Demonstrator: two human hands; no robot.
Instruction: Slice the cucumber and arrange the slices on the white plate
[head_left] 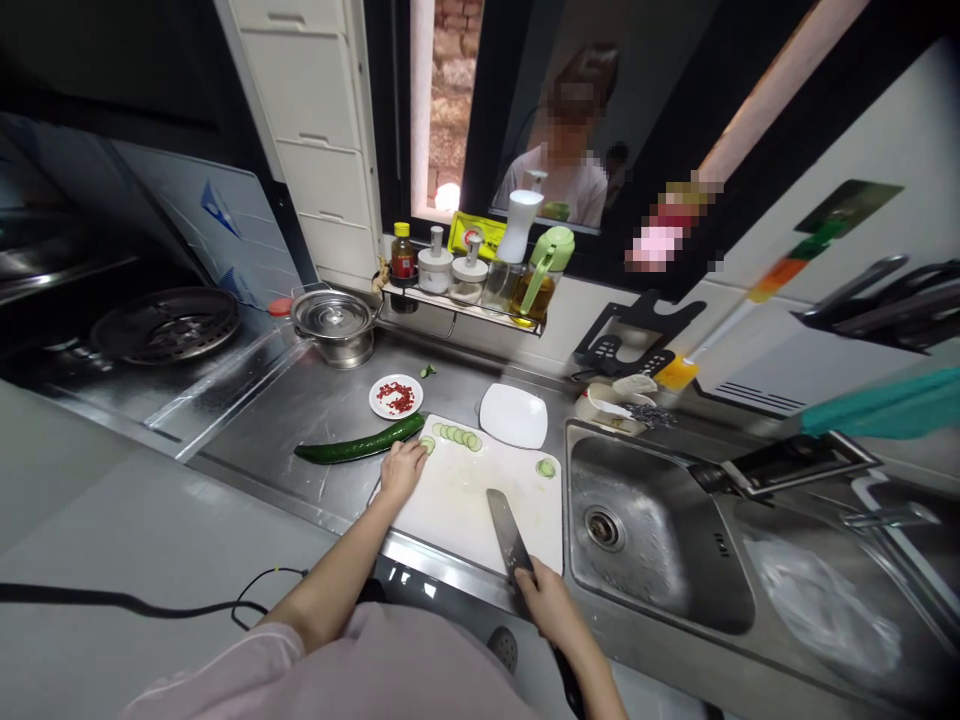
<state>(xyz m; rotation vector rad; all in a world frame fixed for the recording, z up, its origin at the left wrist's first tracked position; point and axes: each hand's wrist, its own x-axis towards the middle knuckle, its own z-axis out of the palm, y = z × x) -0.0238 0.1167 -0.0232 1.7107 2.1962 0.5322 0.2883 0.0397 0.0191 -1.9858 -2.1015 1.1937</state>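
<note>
my knife (507, 536): dull grey metal blade, matt | my cucumber (358, 446): smooth, glossy skin | cutting board (461, 505): white, matt, looks plastic to me | countertop (300, 400): brushed steel, soft sheen | sink (675, 560): steel, shinier | pot (334, 318): polished metal, mirror-bright | plate (514, 416): white, glossy, smooth

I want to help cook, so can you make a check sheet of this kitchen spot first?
Surface: steel counter, with a white board on it beside the sink.
Job's things: cucumber lies with its cut end on the board; slices sit in a row there, with one slice apart; knife blade is over the board.
Clutter: chilli plate, white plate, pot, bottle rack.
Grips: left hand is at the cucumber's cut end; right hand holds the knife handle.
Cables: black cable loops at lower left.
Surroundings: stove on the left, window behind, a person seen there.
</note>
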